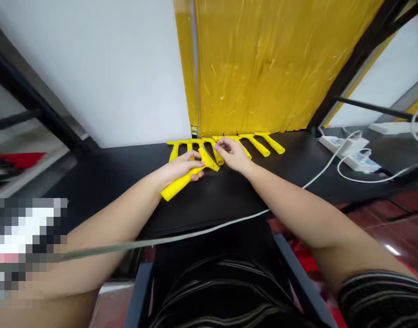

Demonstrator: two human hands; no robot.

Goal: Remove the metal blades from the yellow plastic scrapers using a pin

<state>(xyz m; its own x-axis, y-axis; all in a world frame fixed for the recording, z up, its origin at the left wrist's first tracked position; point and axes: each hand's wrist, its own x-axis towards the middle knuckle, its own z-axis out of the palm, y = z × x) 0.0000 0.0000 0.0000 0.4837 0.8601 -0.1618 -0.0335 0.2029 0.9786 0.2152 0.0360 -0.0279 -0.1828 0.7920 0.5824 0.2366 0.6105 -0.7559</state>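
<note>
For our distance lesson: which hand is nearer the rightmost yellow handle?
Right: the right hand is left of the rightmost yellow handle; the left hand, holding a yellow piece, is farther left.

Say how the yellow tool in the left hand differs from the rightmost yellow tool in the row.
The held tool is in the left hand; the rightmost tool lies on the black table, untouched. The held tool's handle points to the picture's lower left; the rightmost tool's, to its lower right. Both are yellow, with a crosspiece at one end.
</note>
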